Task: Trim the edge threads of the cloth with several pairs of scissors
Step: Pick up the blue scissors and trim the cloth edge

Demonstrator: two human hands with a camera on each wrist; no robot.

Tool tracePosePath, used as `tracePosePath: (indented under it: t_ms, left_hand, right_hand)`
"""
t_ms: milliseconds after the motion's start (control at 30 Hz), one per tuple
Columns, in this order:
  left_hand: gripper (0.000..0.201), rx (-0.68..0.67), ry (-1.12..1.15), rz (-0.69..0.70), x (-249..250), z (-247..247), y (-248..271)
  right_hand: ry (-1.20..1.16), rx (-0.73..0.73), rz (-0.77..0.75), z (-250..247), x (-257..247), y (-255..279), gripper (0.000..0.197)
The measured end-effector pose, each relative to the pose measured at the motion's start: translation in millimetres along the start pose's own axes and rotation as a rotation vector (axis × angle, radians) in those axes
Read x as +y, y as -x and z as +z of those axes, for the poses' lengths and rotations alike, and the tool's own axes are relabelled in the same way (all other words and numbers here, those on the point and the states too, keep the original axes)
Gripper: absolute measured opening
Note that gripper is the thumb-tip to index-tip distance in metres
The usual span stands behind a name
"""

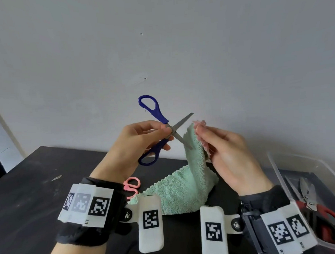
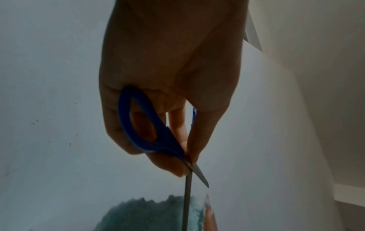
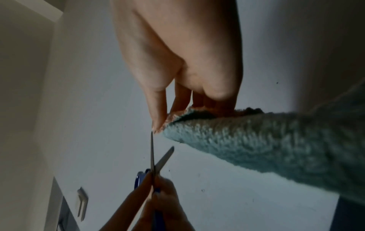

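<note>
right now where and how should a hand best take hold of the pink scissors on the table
Take the pink scissors by the handle loops, coming from above and from the far side. Only the loops show on the dark table; the rest is hidden behind the left wrist band and the green cloth, so the blades' pose cannot be told.

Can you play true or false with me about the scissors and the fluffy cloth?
1. The left hand holds blue scissors. True.
2. The scissor blades are closed. False: they are spread open.
3. The right hand lifts a corner of the green cloth. True.
4. The pink scissors are in the clear box. False: they lie on the table beside the cloth.
5. The red-handled cutters lie in the box. True.
</note>
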State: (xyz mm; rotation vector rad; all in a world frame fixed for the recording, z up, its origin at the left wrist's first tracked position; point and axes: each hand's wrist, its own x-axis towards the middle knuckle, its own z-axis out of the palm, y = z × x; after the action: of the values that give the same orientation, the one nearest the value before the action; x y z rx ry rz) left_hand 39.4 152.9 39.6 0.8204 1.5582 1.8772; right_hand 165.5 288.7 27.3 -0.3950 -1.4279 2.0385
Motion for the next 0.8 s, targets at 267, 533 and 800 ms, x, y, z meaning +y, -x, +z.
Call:
tracePosePath:
  t_ms: [267, 533, 800]
  left_hand:
    - [0.006, -0.023, 0.044, 0.007, 1, 5, 1]
    - [0.018, -0.010, -0.008, 0.006, 0, 5, 1]
    - [0.029, -0.004, -0.074, 0.013, -3, 6, 2]
  right_hand:
    - [0.037, -0.046, -0.013, 11, 3, 7, 0.023]
    - [0.138, -0.032, -0.060, 16, 8, 8, 0.028]
    - [0.120, 0.000, -0.053, 19, 10, 8, 0.022]
